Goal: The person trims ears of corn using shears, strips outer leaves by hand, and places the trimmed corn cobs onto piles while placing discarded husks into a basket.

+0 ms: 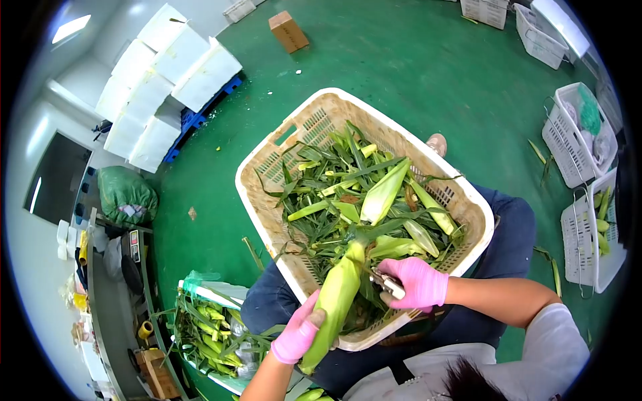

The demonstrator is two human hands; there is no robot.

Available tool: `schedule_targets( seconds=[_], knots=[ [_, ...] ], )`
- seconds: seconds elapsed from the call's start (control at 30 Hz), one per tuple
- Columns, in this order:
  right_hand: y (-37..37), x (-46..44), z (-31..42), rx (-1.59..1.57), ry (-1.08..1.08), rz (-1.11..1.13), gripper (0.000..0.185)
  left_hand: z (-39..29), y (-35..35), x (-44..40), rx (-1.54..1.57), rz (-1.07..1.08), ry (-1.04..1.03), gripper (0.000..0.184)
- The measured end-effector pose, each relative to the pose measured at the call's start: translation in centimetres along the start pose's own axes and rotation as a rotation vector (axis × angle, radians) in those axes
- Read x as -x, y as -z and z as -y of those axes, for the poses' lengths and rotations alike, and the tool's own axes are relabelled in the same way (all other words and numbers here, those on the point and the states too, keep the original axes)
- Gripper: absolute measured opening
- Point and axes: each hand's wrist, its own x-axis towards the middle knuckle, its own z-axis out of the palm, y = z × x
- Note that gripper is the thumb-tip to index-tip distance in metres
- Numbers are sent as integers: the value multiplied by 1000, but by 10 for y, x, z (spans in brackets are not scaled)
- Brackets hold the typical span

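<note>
My left hand (299,334), in a pink glove with bare fingertips, is closed round the lower part of a green corn cob in its husk (336,301). My right hand (416,285), also gloved in pink, grips a small metal cutting tool with a pale handle (388,283) close to the top end of that cob. Both hands are over the near edge of a large white basket (252,175) resting at my lap. Cut leaves and husks (384,194) fill much of the basket.
Lower left stands a box of corn cobs (208,334). White foam boxes (164,63) are stacked on a blue pallet at the upper left. A cardboard box (288,32) sits on the green floor. White baskets (568,144) line the right side. A grey table (110,307) is at the left.
</note>
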Motion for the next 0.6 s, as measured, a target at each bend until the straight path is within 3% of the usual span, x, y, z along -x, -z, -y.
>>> schedule_targets(
  seconds=[0.03, 0.07, 0.1, 0.2, 0.27, 0.37, 0.47, 0.6],
  knots=[
    [13, 2, 12, -417, -362, 168, 28, 4, 3, -7, 93, 55, 50, 90],
    [13, 4, 11, -492, -398, 152, 27, 5, 5, -11, 185, 109, 99, 89],
    [12, 4, 8, -565, -427, 136, 25, 11, -4, -15, 206, 20, 26, 81],
    [13, 2, 15, -894, -523, -86, 28, 8, -22, -22, -84, -115, -114, 74],
    [18, -5, 18, -1154, -284, -253, 31, 13, -28, -28, -324, -229, -253, 74],
    [27, -14, 28, -1024, -182, -282, 39, -1, -39, -30, -876, -343, -372, 74],
    [25, -16, 24, -939, -56, -261, 39, 14, -23, -32, -362, -179, -302, 80],
    [30, -17, 36, -823, -89, -258, 39, 3, -26, -23, 56, 69, -198, 97]
  ],
)
